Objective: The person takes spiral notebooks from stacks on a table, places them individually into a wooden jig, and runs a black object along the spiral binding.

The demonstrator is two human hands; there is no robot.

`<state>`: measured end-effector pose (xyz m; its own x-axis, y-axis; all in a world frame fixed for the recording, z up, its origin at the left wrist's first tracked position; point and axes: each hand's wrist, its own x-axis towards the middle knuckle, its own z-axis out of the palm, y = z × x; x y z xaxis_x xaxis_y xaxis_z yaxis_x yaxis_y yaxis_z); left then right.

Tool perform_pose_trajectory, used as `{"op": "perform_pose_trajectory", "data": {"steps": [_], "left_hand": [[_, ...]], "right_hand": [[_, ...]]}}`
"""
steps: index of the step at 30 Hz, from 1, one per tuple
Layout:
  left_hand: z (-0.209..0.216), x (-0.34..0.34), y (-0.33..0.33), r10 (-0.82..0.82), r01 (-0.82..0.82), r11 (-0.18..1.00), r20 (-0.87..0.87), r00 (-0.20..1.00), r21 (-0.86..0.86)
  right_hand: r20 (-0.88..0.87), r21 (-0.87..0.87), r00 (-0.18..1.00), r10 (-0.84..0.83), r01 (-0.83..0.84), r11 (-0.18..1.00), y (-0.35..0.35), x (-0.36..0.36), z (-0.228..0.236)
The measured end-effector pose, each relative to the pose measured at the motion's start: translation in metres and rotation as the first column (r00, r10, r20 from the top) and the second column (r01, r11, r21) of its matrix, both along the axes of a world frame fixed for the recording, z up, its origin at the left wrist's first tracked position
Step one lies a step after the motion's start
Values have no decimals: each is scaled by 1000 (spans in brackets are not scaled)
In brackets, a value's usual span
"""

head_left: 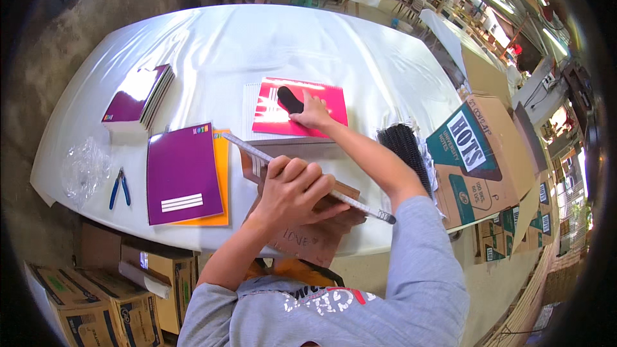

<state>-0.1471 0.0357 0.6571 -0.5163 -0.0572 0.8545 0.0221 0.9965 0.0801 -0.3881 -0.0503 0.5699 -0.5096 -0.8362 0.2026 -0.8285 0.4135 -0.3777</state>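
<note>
My left hand (297, 189) is closed around a notebook (360, 205) held edge-on and tilted above the table's near side. A bit of black coil shows at the notebook's right end. My right hand (313, 110) reaches over a red-pink notebook (331, 99) on a stack, with a black oval object (290, 99) between its thumb and fingers. The exact kind of that object does not show. To the left, a purple notebook (183, 177) partly covers an orange notebook (222, 183). Blue-handled pliers (120, 189) lie beside them.
Purple notebooks (136, 97) form a stack at far left, above crumpled clear plastic (87, 170). Black binding coils (405, 148) lie right, beside an open cardboard box (479, 154). Brown cardboard (302, 244) sits at the near edge. More boxes (106, 302) stand lower left.
</note>
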Motion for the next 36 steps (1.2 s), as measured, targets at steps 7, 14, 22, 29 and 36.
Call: {"op": "perform_pose_trajectory", "data": {"steps": [7,14,22,29,36], "left_hand": [[5,-5,7,21,-26,996,60,998,89],[13,-19,31,-45,50,977,-28,999,205],[12,-13,32,-74,53,972,81,994,230],[12,-13,39,-33,26,976,28,999,217],[11,-17,31,-83,67,969,60,995,239]], "right_hand": [[19,-372,973,229,-206,905,74,-1,54],[401,-816,269,875,-330,475,254,55,108],[364,-763,639,678,-213,610,253,59,84],[423,-600,742,520,-200,774,255,61,106],[404,-401,799,446,-284,871,252,55,112]]}}
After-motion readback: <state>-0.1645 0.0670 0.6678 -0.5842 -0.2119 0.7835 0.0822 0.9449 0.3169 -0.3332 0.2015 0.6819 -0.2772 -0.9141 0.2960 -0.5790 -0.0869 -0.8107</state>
